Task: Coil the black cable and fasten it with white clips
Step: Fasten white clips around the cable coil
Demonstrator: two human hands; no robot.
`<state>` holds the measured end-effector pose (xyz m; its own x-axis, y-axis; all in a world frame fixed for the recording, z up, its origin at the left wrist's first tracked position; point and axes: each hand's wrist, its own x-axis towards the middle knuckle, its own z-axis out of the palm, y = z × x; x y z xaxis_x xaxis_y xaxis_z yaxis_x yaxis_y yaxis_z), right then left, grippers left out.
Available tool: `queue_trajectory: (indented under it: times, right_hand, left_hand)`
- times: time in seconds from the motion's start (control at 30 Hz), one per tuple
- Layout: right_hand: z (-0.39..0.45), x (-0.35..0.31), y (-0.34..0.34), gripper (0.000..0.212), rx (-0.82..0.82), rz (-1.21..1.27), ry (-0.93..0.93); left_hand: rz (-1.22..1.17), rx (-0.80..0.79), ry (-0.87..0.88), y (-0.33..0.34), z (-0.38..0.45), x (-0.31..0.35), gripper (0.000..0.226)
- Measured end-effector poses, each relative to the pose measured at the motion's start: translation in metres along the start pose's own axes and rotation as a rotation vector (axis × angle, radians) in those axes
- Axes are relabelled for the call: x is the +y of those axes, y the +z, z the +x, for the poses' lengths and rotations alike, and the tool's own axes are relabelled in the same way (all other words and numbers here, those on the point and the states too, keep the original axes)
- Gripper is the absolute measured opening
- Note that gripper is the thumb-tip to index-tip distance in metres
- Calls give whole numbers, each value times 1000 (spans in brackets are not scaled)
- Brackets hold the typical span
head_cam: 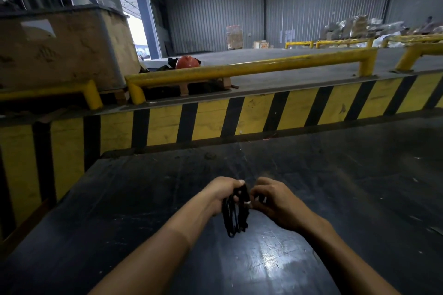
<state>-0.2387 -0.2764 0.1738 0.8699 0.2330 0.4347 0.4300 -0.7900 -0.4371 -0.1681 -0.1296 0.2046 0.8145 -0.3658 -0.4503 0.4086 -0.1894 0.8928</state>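
Scuffed black table (311, 199), hazard-striped barrier (239, 117)

Black cable (233, 213), gathered into a narrow bundle of several loops, hangs roughly upright above the dark work surface. Its upper part is hidden in a fist; the lower loops dangle free, clear of the surface. A small white clip (248, 203) sits at the bundle's right edge, near mid-height.

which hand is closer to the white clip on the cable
Right. The right hand pinches at the white clip; the left hand grips the black cable beside it.
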Motion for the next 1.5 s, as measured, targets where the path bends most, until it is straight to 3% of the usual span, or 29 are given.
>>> queue_trajectory:
  times: [0.1,0.23,0.3,0.4,0.47,0.57,0.63,0.8,0.9,0.97,1.0,1.13,1.2,1.27,1.33,1.5]
  right_hand:
    - [-12,-6,0,12,7,196,-3]
    - [-11,-11,-7,14,180,928,236]
    - [-4,-11,-8,18,308,1121,301]
    - [2,-3,-11,19,486,1032,331]
    - [2,0,-10,25,419,832,325]
    - [5,-1,2,50,250,593,326]
    - [10,-5,7,56,261,420,320]
    - [17,-6,4,60,273,358,320]
    - [20,-8,2,51,301,332,315]
    - [23,-5,-4,45,313,341,335]
    - [24,-1,-9,43,305,356,343]
    - [23,8,-36,39,156,513,313]
    - [23,7,-44,38,60,612,291]
    - [23,6,-48,38,27,719,269]
    - [23,6,-49,37,40,813,261]
    - [20,18,-53,20,301,872,350]
  left_hand:
    - [-7,35,8,-12,2,3,25]
    - [-29,-28,-30,-11,-2,6,21]
    - [-76,-51,-37,-7,-4,8,18]
    - [-221,-64,5,-8,-6,13,10]
    - [-394,-56,56,-10,-5,16,20]
    - [-579,-55,117,-4,-6,18,27]
    - [-659,-49,137,1,-7,18,32]
    - [-846,-56,147,-3,-8,21,37]
    - [-891,-98,167,-7,-14,21,39]
    - [-786,-177,163,-13,-18,20,37]
    - [-604,-181,171,-19,-19,19,37]
    - [613,45,420,-47,-24,28,40]
    - [880,20,605,-50,-23,34,42]
    - [815,-202,642,-43,-23,34,30]
    - [692,-307,633,-36,-22,30,19]
    - [262,-155,621,-23,-10,16,19]
